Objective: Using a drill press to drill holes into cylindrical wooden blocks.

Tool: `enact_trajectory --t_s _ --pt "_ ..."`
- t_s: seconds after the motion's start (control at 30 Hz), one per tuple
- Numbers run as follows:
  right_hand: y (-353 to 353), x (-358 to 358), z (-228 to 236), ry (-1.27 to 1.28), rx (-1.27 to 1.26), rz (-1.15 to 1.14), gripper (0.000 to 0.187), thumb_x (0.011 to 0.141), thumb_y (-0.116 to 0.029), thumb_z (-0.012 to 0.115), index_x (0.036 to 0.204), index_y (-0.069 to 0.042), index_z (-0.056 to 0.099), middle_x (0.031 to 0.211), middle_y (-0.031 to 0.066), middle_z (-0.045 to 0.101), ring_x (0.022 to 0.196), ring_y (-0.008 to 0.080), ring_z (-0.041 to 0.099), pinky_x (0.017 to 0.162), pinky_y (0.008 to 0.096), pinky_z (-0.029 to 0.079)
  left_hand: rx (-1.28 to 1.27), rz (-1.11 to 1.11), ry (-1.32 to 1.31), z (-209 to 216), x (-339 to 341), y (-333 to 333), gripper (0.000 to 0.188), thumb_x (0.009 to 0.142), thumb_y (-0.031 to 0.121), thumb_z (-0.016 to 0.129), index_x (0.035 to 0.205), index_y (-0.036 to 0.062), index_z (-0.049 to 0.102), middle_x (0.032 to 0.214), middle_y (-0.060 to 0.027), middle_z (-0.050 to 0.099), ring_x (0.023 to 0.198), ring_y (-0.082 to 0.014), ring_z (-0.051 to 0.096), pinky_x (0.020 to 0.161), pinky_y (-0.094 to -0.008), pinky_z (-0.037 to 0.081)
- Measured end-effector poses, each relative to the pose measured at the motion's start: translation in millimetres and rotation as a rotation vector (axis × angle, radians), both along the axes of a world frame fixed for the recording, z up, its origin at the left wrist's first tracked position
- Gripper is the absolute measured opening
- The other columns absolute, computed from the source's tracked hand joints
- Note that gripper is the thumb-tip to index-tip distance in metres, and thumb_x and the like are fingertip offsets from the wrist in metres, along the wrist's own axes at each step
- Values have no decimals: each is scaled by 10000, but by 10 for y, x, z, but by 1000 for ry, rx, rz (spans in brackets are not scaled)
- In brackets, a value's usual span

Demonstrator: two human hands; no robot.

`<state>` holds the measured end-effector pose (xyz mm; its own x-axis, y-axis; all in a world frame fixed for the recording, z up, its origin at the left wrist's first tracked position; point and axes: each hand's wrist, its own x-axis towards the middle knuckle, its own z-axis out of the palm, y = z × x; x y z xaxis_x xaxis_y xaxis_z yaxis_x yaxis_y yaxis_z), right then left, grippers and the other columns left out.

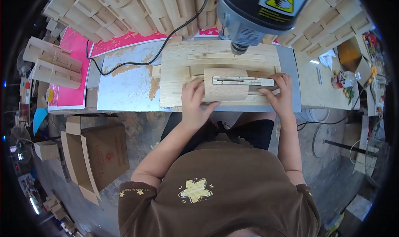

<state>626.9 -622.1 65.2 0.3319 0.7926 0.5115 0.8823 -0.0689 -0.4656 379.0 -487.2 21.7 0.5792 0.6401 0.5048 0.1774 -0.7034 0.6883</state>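
The wooden block (226, 93) lies on a wooden board (174, 56) on the desk (309, 85), its curved face upward. A pale slotted strip (257, 81) lies over the top of the block and projects past its right end.

Left hand (194, 104): fingers at the block's left end, thumb extended along its near edge; the grip is wide, spanning the near left corner. Right hand (281, 95): at the projecting end of the strip, fingers on the far side and thumb on the near side; whether this grip is tight cannot be told.

A grey machine (249, 19) with a dark chuck (239, 49) overhangs the board behind the block. A black cable (166, 41) crosses the desk to the left. Stacked wooden pieces (183, 10) stand along the rear. An open cardboard box (106, 154) is on the floor (141, 133), left of the person.
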Motion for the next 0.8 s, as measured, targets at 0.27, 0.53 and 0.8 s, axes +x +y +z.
enact_trajectory --t_s 0.27,0.53,0.8 --pt "308 162 -27 -7 -87 -190 469 613 -185 810 1002 -49 587 919 119 586 858 313 532 767 378 433 180 205 207 3 295 251 587 613 264 800 1129 75 594 1065 -93 555 1059 -302 472 949 -476 280" --pt "521 149 -160 504 -2 3 441 707 -71 766 1103 -48 574 977 49 578 911 168 549 801 273 438 27 137 203 -65 134 569 486 583 249 802 1039 144 670 845 0 551 934 -226 493 877 -407 296" --pt "686 475 1151 514 434 76 322 880 -116 618 1176 -14 544 944 -4 562 740 68 510 641 204 411 10 59 219 -48 103 592 521 607 195 788 1107 152 648 829 -3 542 893 -220 508 846 -403 307"
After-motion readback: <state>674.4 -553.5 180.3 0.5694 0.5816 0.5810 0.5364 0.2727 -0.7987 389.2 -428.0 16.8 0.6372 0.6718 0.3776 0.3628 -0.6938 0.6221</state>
